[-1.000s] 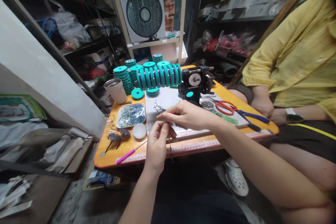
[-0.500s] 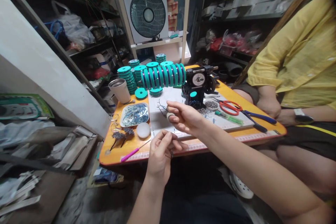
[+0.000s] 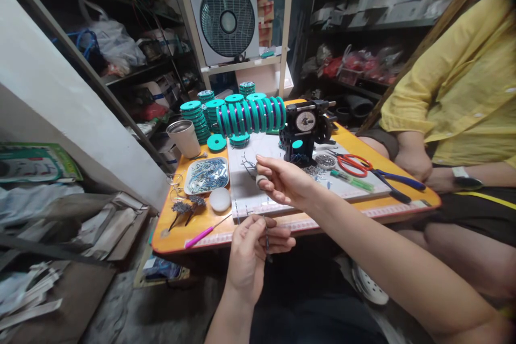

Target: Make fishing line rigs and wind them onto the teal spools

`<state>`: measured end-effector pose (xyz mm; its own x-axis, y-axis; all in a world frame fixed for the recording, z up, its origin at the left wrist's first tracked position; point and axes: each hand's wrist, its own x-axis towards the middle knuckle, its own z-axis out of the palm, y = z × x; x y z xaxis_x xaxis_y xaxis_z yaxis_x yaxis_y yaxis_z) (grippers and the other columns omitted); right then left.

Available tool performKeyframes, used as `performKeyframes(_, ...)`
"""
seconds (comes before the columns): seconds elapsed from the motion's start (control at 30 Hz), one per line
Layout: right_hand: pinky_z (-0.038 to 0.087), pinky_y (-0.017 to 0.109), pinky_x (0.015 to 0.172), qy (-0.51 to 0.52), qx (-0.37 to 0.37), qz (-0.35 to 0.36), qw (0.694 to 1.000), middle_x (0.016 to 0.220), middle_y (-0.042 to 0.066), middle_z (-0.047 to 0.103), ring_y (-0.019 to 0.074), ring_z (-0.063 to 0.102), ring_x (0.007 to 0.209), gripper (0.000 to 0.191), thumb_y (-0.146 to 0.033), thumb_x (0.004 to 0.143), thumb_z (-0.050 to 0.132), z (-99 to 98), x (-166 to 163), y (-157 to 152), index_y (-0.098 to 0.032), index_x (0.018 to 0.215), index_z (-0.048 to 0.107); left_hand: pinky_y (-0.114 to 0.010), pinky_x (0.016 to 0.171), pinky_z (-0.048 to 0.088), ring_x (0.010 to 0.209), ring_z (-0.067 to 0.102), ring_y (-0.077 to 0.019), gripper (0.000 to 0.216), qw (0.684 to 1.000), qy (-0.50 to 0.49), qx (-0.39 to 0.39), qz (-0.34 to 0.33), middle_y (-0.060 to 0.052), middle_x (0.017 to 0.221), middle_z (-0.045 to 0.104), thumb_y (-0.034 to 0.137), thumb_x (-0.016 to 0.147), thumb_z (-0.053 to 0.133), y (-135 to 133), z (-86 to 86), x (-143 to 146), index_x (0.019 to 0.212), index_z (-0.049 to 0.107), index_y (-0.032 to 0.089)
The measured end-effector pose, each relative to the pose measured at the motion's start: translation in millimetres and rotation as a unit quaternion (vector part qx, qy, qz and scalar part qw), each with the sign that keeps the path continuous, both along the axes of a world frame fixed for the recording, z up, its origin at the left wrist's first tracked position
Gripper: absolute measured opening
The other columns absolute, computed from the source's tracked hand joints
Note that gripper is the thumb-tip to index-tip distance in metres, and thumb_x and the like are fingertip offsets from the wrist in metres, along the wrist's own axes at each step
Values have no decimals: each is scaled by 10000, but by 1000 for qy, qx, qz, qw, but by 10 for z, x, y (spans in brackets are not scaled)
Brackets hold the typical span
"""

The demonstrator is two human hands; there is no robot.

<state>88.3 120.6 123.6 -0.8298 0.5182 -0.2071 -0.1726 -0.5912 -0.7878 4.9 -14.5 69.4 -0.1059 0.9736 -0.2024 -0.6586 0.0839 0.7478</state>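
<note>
My left hand (image 3: 252,250) is low at the table's front edge, thumb and forefinger pinched. A thin dark strip (image 3: 267,247) hangs by its fingers; its kind is too small to make out. Above it and to the right, my right hand (image 3: 284,180) is closed on thin dark branching wire-like pieces (image 3: 249,164) that stick out to the left. A pale band (image 3: 262,178) wraps one of its fingers. Under both hands lies a white board (image 3: 250,199) with short dark marks along its front edge. Nearby, a tray (image 3: 227,180) holds many small blue and silver pieces.
Behind the hands stands a black winding machine (image 3: 300,142) carrying a row of teal spools (image 3: 250,117). Red-handled scissors (image 3: 355,165), blue-handled pliers (image 3: 399,180), a magenta-handled tool (image 3: 199,237) and a metal cup (image 3: 184,140) lie around. A person in yellow (image 3: 463,80) sits at right.
My left hand has moved slightly down and its other fingers have spread, with the dark strip now showing. My right hand has stayed almost in place.
</note>
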Motion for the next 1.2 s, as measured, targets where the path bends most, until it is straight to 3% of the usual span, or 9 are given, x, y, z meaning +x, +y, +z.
performKeyframes(0.27, 246, 118, 232, 7, 26, 3, 1000, 517, -21, 525, 44, 397, 274, 395, -425, 976, 381, -3, 31, -6, -174, 670, 382, -306, 639, 558, 659, 715, -221, 274, 1000, 5, 7, 17, -154, 794, 740, 309, 887, 500, -21, -34, -3, 934, 609, 63)
performKeyframes(0.4, 244, 125, 233, -2, 53, 6, 999, 513, -11, 552, 49, 400, 262, 369, -406, 980, 377, 9, 89, 8, -153, 742, 502, -261, 535, 519, 532, 676, -182, 211, 997, 71, 17, 36, -81, 709, 722, 346, 899, 510, -32, -44, -2, 938, 510, 138)
performKeyframes(0.5, 260, 138, 250, -35, 169, -44, 984, 517, -6, 581, 61, 414, 266, 340, -409, 963, 425, -12, 166, 78, -127, 1041, 599, -178, 429, 407, 406, 579, -108, 192, 992, 113, 27, 55, -4, 602, 658, 325, 903, 526, -51, -84, -15, 830, 443, 167)
performKeyframes(0.6, 285, 153, 276, -87, 324, -133, 933, 548, -15, 595, 69, 438, 295, 401, -390, 944, 455, -65, 175, 170, -140, 1248, 530, -177, 431, 388, 419, 542, -83, 171, 988, 129, 40, 79, 9, 637, 639, 327, 933, 470, -74, -156, -26, 865, 449, 172)
performKeyframes(0.8, 314, 163, 316, -123, 394, -152, 898, 563, -32, 596, 61, 428, 309, 413, -304, 944, 442, -152, -165, 332, -168, 1333, 455, -237, 639, 484, 610, 607, -102, 224, 975, 189, 36, 107, -17, 808, 649, 340, 956, 441, -105, -296, 15, 1109, 470, 180)
performKeyframes(0.9, 318, 170, 327, -140, 418, -123, 889, 556, -32, 589, 61, 430, 310, 337, -283, 931, 471, -191, -307, 408, -160, 1237, 540, -293, 844, 493, 866, 643, -148, 301, 961, 242, 41, 129, -74, 1030, 639, 337, 939, 483, -149, -338, 55, 1202, 459, 193)
performKeyframes(1.0, 338, 170, 358, -149, 439, -98, 880, 561, -17, 587, 49, 436, 327, 176, -251, 898, 529, -212, -291, 404, -126, 910, 653, -345, 1016, 424, 1141, 562, -197, 340, 945, 284, 53, 155, -115, 1266, 543, 324, 936, 484, -222, -393, 93, 1257, 449, 215)
performKeyframes(1.1, 334, 158, 380, -142, 438, -92, 883, 574, -12, 575, 35, 436, 358, 276, -286, 913, 519, -181, -148, 303, -121, 704, 591, -374, 1108, 336, 1314, 416, -213, 385, 916, 352, 63, 181, -101, 1415, 411, 307, 941, 467, -277, -468, 119, 1319, 405, 265)
performKeyframes(1.2, 317, 152, 361, -122, 400, -60, 906, 569, -15, 567, 36, 421, 357, 317, -354, 932, 486, -94, 25, 176, -126, 726, 564, -408, 1122, 306, 1373, 325, -234, 376, 870, 441, 71, 208, -83, 1481, 299, 269, 927, 486, -268, -481, 119, 1299, 434, 291)
